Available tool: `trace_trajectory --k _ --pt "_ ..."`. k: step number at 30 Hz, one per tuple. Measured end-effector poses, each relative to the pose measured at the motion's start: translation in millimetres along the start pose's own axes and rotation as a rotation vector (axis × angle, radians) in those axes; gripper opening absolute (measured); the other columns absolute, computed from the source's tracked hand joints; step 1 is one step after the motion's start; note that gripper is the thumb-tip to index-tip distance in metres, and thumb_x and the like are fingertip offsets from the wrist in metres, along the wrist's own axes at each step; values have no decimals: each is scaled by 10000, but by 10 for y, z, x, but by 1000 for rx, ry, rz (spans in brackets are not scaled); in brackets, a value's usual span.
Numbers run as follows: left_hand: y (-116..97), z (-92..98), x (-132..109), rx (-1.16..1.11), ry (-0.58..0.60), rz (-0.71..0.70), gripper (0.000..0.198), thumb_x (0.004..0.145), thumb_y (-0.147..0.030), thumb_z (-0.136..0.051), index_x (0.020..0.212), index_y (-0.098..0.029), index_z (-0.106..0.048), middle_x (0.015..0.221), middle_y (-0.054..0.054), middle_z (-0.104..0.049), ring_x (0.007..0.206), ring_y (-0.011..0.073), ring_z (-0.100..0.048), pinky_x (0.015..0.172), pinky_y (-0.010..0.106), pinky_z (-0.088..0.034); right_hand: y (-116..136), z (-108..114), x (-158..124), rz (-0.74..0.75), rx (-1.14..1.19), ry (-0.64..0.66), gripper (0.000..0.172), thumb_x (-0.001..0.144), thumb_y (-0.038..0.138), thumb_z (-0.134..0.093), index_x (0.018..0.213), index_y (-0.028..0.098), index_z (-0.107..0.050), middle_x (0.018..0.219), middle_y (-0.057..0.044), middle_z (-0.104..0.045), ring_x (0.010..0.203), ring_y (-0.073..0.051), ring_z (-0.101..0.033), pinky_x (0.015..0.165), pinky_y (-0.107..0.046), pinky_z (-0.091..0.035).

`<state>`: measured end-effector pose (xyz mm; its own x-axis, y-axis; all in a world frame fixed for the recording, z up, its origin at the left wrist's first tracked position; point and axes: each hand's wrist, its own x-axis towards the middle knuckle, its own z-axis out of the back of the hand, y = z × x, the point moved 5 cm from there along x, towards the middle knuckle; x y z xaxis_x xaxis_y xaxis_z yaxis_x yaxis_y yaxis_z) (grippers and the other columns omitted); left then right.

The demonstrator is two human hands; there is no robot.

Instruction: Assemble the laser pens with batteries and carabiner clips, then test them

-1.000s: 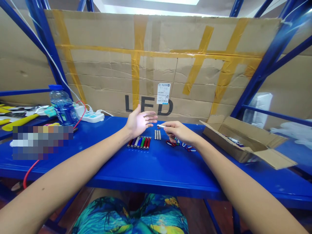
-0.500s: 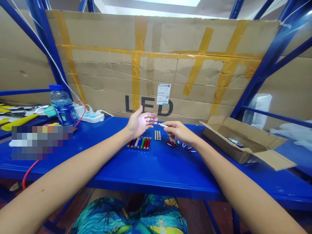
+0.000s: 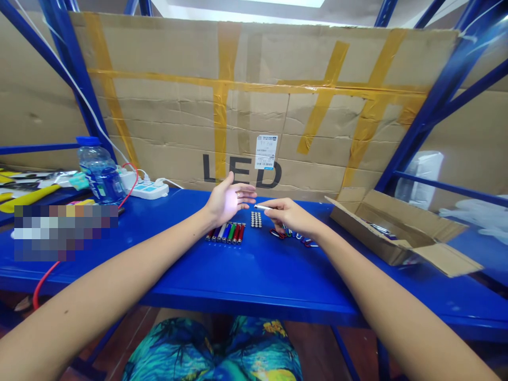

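My right hand pinches a slim silver mini flashlight, its tip pointing left toward my other palm. My left hand is raised and open, fingers spread, with nothing in it. A pale violet-white glow lies on that palm. Below it, a row of several small metal flashlights in red, silver, blue and green rests on the table. Between the hands sits a block of small silver button cells. Several coloured carabiners lie under my right hand, partly hidden by it.
An open cardboard box stands on the right of the blue table. At the left are a blue-capped bottle, a white power strip and yellow-handled items. A big taped cardboard sheet rises behind.
My right hand has moved slightly left, bringing the flashlight closer to my left palm. The glow on the palm looks a little stronger. My left hand is nearly still.
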<state>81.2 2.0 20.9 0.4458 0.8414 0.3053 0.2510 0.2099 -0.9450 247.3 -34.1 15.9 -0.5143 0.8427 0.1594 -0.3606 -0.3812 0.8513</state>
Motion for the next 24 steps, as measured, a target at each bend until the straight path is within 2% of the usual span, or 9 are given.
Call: trace_trajectory --k 10,19,24 --pt "-10 -35 -17 -68 -4 22 689 830 -733 -345 900 -159 -719 995 155 -714 956 287 -638 805 412 -496 48 -11 -13 -25 -1 -21 322 867 269 -517 1122 132 -657 452 72 -410 378 -107 -434 429 -251 -355" --pt "-4 -45 -13 -7 7 11 744 823 -768 -290 913 -163 -713 987 143 -719 961 296 -638 770 411 -503 48 -2 -8 -20 -24 -45 339 841 241 -534 1132 134 -670 446 71 -419 377 -102 -427 424 -243 -345" --pt "2 -31 -6 -10 2 3 737 827 -754 -296 924 -150 -708 1011 171 -704 961 303 -634 773 418 -502 103 -24 -33 -22 -51 -33 324 863 295 -542 1112 135 -675 464 72 -407 381 -94 -407 422 -243 -345"
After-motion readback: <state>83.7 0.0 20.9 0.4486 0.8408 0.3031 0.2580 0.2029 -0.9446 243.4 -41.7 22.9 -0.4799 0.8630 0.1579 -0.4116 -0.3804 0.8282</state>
